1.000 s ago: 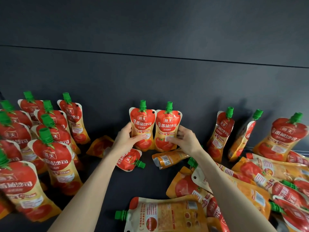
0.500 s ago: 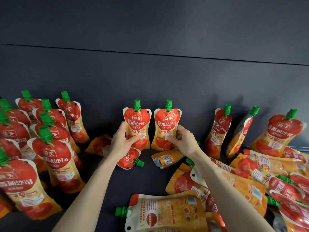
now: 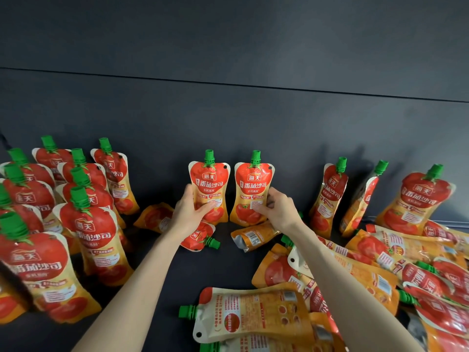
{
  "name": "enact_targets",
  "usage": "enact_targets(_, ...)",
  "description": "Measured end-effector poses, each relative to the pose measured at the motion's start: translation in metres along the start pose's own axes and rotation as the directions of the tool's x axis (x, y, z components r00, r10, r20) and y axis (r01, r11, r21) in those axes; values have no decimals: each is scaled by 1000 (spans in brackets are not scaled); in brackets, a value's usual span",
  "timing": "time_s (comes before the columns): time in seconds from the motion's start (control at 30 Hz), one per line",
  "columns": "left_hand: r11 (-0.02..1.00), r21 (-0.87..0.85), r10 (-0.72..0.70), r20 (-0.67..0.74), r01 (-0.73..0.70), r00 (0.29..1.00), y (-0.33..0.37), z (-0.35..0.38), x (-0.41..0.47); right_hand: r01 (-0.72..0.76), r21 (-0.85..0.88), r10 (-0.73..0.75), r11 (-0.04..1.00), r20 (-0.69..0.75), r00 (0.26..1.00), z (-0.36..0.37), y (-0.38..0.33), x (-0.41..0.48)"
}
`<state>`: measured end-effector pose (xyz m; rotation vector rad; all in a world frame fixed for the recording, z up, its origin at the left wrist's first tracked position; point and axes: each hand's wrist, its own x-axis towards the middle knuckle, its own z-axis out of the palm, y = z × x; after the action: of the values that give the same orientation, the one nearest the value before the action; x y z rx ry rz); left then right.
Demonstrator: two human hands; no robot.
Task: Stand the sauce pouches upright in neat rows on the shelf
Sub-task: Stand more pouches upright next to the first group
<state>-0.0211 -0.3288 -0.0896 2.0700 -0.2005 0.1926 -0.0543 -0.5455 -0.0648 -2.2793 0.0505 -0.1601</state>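
Two red and orange sauce pouches with green caps stand upright side by side at the back of the dark shelf (image 3: 223,265). My left hand (image 3: 189,214) grips the left pouch (image 3: 209,184) at its lower left side. My right hand (image 3: 278,210) grips the right pouch (image 3: 253,186) at its lower right side. Several upright pouches (image 3: 83,224) stand in rows at the left. Three more pouches (image 3: 330,194) lean against the back wall at the right.
Several pouches lie flat in a heap (image 3: 380,275) at the right and in front of me (image 3: 253,313). Two lie flat under my hands (image 3: 200,240), and one (image 3: 154,217) behind my left wrist. A dark back wall (image 3: 228,118) rises behind.
Both hands have shifted the two held pouches a little to the left and further back, closer to the wall. Both grips are unchanged.
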Motion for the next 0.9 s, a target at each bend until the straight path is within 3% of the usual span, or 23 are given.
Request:
enact_targets(0.33,995,-79,-50,105,59,993,0,-7,7,-31,-28,31,999,-18,999,4,-5,-4)
enact_targets(0.53,996,-31,-80,83,83,993,-1,-5,6,-53,-40,53,998,1,999,3,-10,-6)
enact_targets(0.67,993,-7,-117,-11,117,993,-3,-7,-3,-101,-38,99,994,-41,994,2,-8,-14)
enact_targets(0.77,992,118,-37,-113,51,993,-5,-12,-25,-50,-67,41,997,-125,991,-2,-3,-28)
enact_targets(0.9,928,359,61,127,-103,990,-2,-13,-56,13,-280,-6,960,26,1000,-9,9,-45)
